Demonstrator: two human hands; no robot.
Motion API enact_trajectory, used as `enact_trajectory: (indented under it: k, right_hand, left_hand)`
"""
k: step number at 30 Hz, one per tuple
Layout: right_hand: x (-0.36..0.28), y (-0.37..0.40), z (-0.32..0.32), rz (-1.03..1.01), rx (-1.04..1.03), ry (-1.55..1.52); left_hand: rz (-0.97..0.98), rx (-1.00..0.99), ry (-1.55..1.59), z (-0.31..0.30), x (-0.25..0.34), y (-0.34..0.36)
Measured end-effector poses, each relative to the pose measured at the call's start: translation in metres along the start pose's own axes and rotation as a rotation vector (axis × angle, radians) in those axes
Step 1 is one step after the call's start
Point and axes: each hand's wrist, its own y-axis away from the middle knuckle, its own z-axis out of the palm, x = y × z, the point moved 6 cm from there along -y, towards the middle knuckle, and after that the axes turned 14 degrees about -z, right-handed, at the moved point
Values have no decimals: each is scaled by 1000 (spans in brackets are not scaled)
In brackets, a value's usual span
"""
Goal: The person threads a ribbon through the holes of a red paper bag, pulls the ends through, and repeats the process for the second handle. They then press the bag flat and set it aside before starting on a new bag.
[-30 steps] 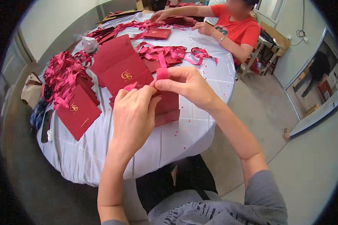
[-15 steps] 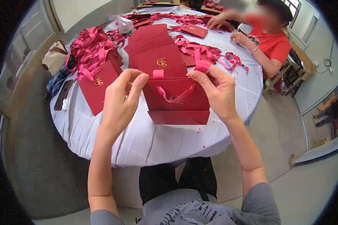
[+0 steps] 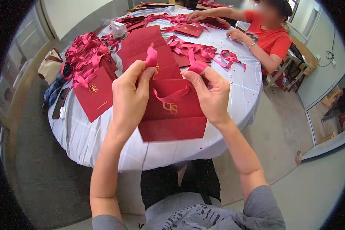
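Note:
A dark red paper gift bag (image 3: 172, 129) with gold lettering hangs in front of me, its bottom panel tilted toward me. My left hand (image 3: 131, 97) pinches a pink ribbon (image 3: 151, 57) by the bag's top left, and the ribbon's end sticks up above the fingers. My right hand (image 3: 212, 96) is closed on the ribbon at the top right, with a loop of it lying over the index finger. Across the bag's front droops a pink ribbon handle (image 3: 172, 96). Behind it, more flat red bags (image 3: 142, 42) lie overlapped.
A white-covered round table (image 3: 99, 143) carries a heap of ribboned bags (image 3: 90, 53), a single bag (image 3: 95, 94), a phone (image 3: 60, 103) and loose ribbon (image 3: 232, 57). At the far right, a person in a red shirt (image 3: 274, 42) handles bags. A cream bag (image 3: 50, 65) sits at the left.
My left hand has moved from the bag's top edge onto the ribbon and lifted its end upright. The bag has come lower and closer, showing more lettering. The other person's far arm has reached farther left.

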Motion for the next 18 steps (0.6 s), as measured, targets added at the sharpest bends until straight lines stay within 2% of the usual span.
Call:
enact_trajectory:
  k: [2,3,4,6,8,11,13,16,18]
  right_hand:
    - [-6,3,0,16,-20,102]
    - [-6,5,1,-42,0,156]
    - [-4,9,2,-32,7,165]
    - [-2,14,2,36,22,140]
    - [3,19,2,44,29,170]
    - [6,22,3,28,65,179]
    - [6,23,3,5,96,162]
    - [10,27,3,62,70,146]
    - [16,30,4,174,91,39]
  left_hand:
    - [-35,166,53,-1,3,4]
    - [-31,223,-182,-4,-2,3]
    - [-30,218,-180,-2,-6,2]
    - [-31,337,-49,-5,-15,3]
    - [-33,345,-28,-5,-22,3]
    - [-61,384,-184,-3,-22,9]
    - [-11,411,-189,-1,-22,12]
    - [-81,390,-233,1,-29,12]
    - [-88,389,-242,2,-31,13]
